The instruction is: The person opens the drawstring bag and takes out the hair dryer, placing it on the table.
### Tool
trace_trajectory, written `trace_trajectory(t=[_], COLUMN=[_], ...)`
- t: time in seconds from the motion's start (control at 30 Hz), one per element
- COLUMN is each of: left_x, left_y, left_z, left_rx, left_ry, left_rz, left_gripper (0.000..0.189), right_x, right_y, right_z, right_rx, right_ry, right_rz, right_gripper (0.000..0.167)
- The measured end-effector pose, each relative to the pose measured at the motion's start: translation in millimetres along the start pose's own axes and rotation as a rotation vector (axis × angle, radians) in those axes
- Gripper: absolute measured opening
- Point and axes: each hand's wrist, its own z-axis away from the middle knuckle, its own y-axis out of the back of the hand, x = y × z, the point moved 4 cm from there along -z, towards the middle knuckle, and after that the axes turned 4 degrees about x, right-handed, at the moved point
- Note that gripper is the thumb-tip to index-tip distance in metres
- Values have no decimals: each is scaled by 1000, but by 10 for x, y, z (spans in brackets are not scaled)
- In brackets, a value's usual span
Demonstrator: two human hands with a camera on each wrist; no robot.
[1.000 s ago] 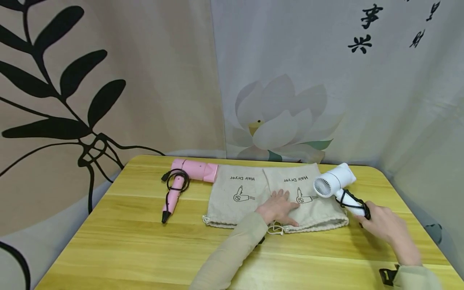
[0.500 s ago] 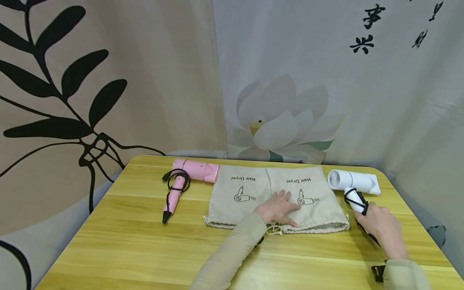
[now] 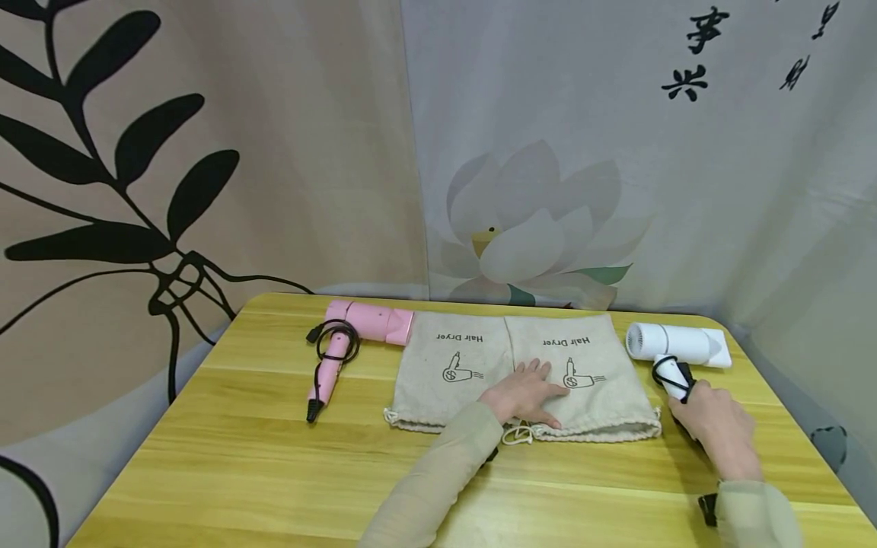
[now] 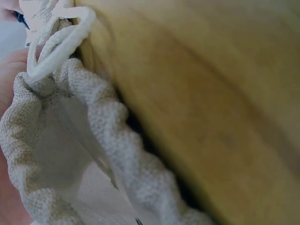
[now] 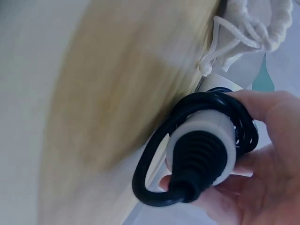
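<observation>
My left hand rests with spread fingers on two beige cloth drawstring bags, across the line where they meet. The left bag and the right bag lie flat side by side, each printed "Hair Dryer" with a dryer drawing. In the left wrist view a gathered bag mouth gapes a little, a white drawstring looped above it. My right hand grips the handle of a white hair dryer right of the bags. Its black cord is wound round the handle, fingers and thumb curled about it.
A pink hair dryer with a coiled black cord lies left of the bags, its nozzle at the left bag's edge. The wooden table ends at a printed curtain behind.
The white hair dryer has moved right, off the right bag's edge to beside it, and turned so its barrel lies level. My right hand still holds it. The left hand has stayed put.
</observation>
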Motion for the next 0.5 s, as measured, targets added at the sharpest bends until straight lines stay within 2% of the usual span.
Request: trace_trajectory(t=[0.2,0.3,0.4,0.5], left_x=[-27,-43,-63,-100], left_y=[-17,-9,25,64], left_z=[7,16,32,54], left_rx=[10,25,60,112], left_ry=[1,-5,-8,-8], left_rz=[22,16,8,21], left_gripper=[67,66,62,53], right_x=[-54,-105,-208,-382], right_y=[-13,15,79,147], right_z=[0,32,79,126], right_rx=[-64,-61,16,178], right_ry=[-27,-35,-27,3], right_rz=[18,43,74,60], right_gripper=[69,74,73,59])
